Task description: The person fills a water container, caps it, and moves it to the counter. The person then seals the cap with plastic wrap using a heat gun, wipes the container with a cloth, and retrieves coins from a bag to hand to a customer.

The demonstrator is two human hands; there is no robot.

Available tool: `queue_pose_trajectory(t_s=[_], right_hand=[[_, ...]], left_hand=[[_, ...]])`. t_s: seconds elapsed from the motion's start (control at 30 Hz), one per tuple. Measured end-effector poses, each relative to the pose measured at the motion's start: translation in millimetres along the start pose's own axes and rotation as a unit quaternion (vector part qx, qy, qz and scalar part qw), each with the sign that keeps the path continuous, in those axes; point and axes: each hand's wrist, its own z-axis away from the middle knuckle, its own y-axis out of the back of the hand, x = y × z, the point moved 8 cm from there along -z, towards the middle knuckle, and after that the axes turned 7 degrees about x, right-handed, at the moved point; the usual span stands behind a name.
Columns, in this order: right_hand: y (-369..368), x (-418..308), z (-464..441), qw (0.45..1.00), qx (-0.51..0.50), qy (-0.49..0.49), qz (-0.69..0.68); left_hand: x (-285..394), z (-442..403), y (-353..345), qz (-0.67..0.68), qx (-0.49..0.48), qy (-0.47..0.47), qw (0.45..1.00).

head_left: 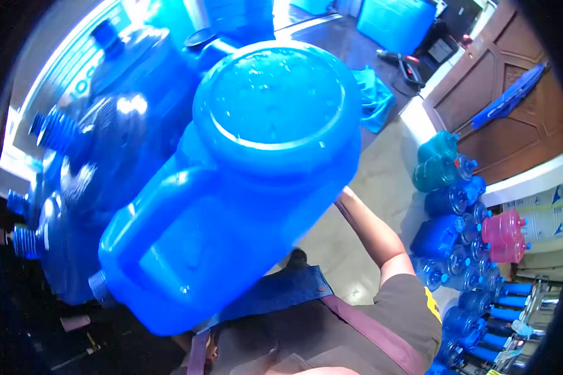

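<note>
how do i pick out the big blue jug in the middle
Find the see-through bottles on the left. Just right of them, a big blue jug tilts with its round base upward. Its solid-looking body and chunky handle set it apart from those bottles.

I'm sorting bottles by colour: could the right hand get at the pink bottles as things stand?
Probably not: the right hand, mostly hidden behind the large blue jug, seems busy supporting it, and other blue bottles appear to crowd the near side of the pink bottles.
</note>
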Motion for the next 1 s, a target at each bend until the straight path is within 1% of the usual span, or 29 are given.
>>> queue_pose_trajectory(t_s=[0.1,0.2,0.27,0.33,0.37,0.4,0.43,0.47,0.53,0.57,0.63,0.67,0.7,0.77,0.8,0.9,1.0], right_hand=[[78.0,18.4,-24.6,0.980,0.075,0.056,0.174],[176.7,50.3,-58.1,0.919,0.185,0.035,0.347],[246.4,75.2,-81.7,0.866,0.251,-0.011,0.432],[305.9,107.7,-103.7,0.825,0.295,-0.055,0.479],[329.4,144.3,-118.2,0.819,0.303,-0.065,0.484],[337.9,204.8,-150.1,0.770,0.336,-0.068,0.538],[345.8,262.6,-180.4,0.717,0.369,-0.077,0.586],[345.0,258.2,-177.0,0.720,0.383,-0.080,0.573],[352.6,235.5,-172.7,0.733,0.398,-0.067,0.548],[365.5,220.9,-170.4,0.738,0.406,-0.061,0.535],[417.3,186.3,-172.2,0.754,0.426,-0.043,0.498],[449.3,169.5,-175.9,0.760,0.441,-0.034,0.477],[480.7,154.6,-181.9,0.765,0.456,-0.025,0.454],[533.7,135.7,-195.6,0.782,0.480,-0.007,0.398],[558.9,129.6,-204.9,0.794,0.490,-0.001,0.361],[609.4,120.1,-226.4,0.835,0.513,0.016,0.199],[638.9,116.1,-246.2,0.864,0.498,0.074,-0.019]], left_hand=[[6.2,-10.4,-91.4,0.067,-0.053,-0.046,0.995],[17.9,-28.4,-174.0,0.158,-0.061,-0.129,0.977],[26.3,-43.2,-219.1,0.191,-0.016,-0.176,0.966],[39.3,-59.7,-262.6,0.216,0.050,-0.177,0.959],[54.7,-57.5,-289.4,0.283,0.082,-0.123,0.948],[59.0,-62.3,-310.8,0.350,0.113,-0.066,0.927],[61.1,-71.9,-324.6,0.273,0.124,-0.119,0.947],[53.4,-80.4,-336.3,0.190,0.134,-0.166,0.958],[37.0,-86.8,-361.8,0.121,0.150,-0.218,0.957],[32.3,-92.9,-376.3,0.140,0.158,-0.232,0.949],[46.0,-100.9,-416.1,0.202,0.143,-0.225,0.942],[73.6,-101.6,-436.2,0.242,0.123,-0.205,0.940],[87.6,-105.8,-456.9,0.281,0.105,-0.184,0.936],[84.2,-121.9,-484.6,0.246,0.096,-0.208,0.942],[85.5,-130.9,-500.3,0.229,0.091,-0.221,0.944],[91.7,-161.4,-546.0,0.273,0.086,-0.179,0.941],[123.6,-194.6,-585.2,0.206,0.106,-0.240,0.943]])
